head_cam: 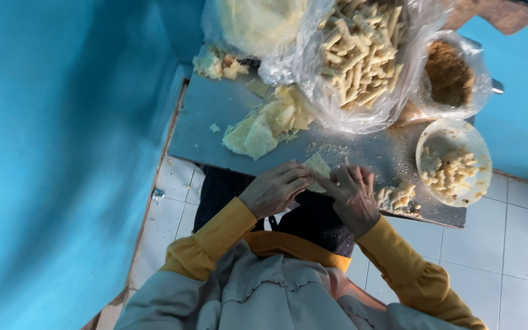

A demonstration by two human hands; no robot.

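Both my hands meet at the near edge of a grey board (209, 116). My left hand (274, 189) and my right hand (352, 194) pinch a small pale yellow dough sheet (318, 165) between their fingertips and fold it. A loose pile of cut dough sheets (270, 122) lies just beyond it on the board. Several finished rolled pieces (398, 197) sit to the right of my right hand. My sleeves are yellow.
A clear plastic bag of rolled pieces (359, 52) and another bag of dough (255, 24) sit at the far side. A bagged container of brown filling (450, 76) and a white bowl (459, 131) holding pieces stand at right. A blue wall is left; white floor tiles lie below.
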